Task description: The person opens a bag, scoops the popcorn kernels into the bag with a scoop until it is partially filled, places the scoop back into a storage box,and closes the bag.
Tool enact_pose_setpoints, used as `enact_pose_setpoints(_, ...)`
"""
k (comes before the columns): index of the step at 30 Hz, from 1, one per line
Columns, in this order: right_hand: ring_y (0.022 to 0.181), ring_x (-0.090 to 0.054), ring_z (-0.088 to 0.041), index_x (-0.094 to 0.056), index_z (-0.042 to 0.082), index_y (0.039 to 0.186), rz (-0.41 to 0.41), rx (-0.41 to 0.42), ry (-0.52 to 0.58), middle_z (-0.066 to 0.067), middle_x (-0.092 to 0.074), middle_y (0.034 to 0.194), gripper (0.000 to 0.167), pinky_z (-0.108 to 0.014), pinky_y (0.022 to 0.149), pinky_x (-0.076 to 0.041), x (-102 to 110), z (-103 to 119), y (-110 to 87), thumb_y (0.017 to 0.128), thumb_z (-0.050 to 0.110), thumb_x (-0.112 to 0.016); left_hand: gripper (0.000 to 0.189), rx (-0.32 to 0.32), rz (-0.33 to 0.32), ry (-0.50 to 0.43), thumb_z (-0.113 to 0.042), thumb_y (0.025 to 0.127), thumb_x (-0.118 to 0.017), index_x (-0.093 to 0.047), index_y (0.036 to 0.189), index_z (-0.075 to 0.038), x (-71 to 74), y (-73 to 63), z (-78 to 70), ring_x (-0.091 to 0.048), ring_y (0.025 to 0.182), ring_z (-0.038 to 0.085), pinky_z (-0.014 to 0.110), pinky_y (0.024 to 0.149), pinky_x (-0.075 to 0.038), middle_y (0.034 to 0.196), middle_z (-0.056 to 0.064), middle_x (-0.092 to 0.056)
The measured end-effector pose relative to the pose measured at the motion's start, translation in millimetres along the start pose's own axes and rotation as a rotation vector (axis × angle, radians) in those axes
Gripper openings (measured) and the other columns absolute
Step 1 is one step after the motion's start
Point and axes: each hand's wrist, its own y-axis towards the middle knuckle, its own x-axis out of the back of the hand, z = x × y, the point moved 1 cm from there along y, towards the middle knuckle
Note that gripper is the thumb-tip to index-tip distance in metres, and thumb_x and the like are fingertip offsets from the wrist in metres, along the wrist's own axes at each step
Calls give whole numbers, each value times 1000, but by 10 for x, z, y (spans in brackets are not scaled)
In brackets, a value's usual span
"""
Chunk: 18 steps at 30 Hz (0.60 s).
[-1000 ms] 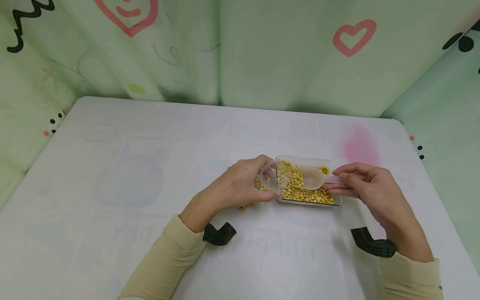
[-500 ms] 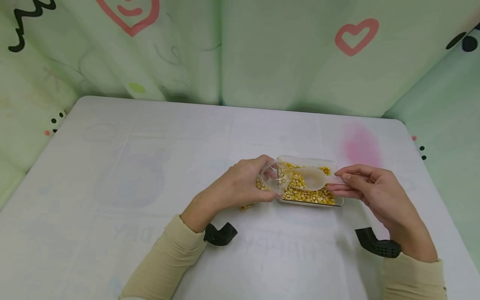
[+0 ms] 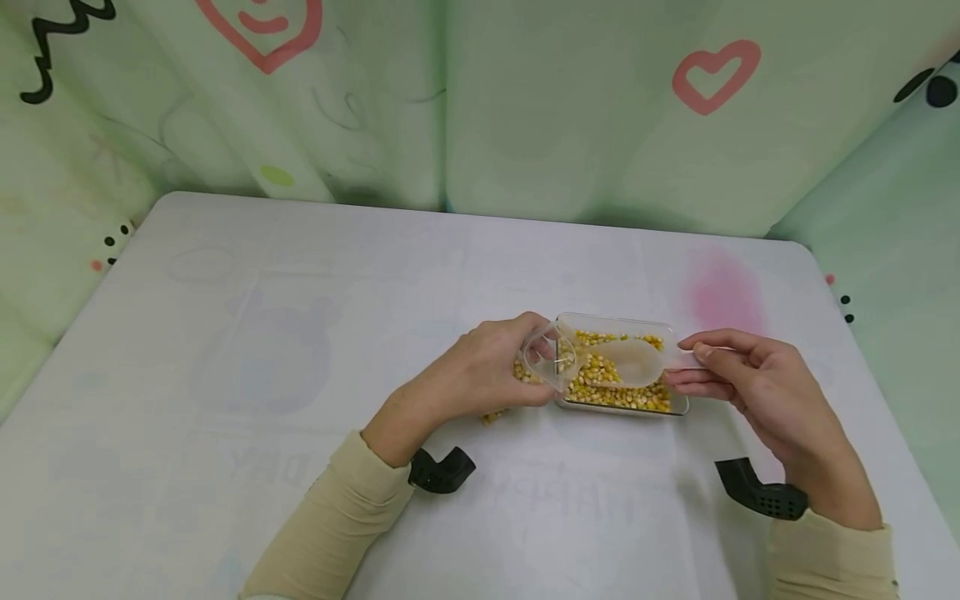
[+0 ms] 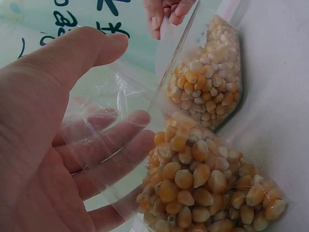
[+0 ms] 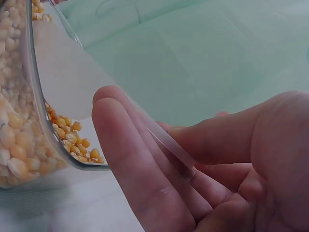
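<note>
A clear plastic bag bulges with corn kernels at its base. My left hand holds it by the mouth, thumb on one side and fingers curved round the other. In the left wrist view the bagged kernels sit against a clear rectangular container. That container also holds corn kernels. My right hand pinches the handle of a whitish translucent scoop between thumb and fingers. The scoop's bowl is over the container, and kernels show at its left end. Whether its tip touches the bag is unclear.
Both hands work over a white table with faded prints and a pink patch. Green patterned curtains hang along its back and sides. Black camera mounts sit on both wrists.
My right hand has drawn slightly to the right, and the scoop has come with it across the container. My left hand and the bag have hardly moved.
</note>
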Motion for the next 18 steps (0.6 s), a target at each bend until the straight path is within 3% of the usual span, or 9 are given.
enact_pose_setpoints(12,87,-76,-23,-57,-11,118,12,-5,-68,-11,-77,94,34,-34,77,-58,-33,21,7,98,16,-61,50,11,2,-8,-27,82,-76,-55,125,-13,8,-1,-12,-61,99,8,25,85,-48,109,-7,-68)
enact_pose_setpoints(18,87,-76,-23,-58,-10,117,3,-5,-35,-11,-77,95,31,-35,78,-58,-39,0,16,98,15,-61,51,7,0,-7,-27,82,-76,-55,126,-13,2,-2,-4,-62,99,8,25,86,-49,109,-7,-69)
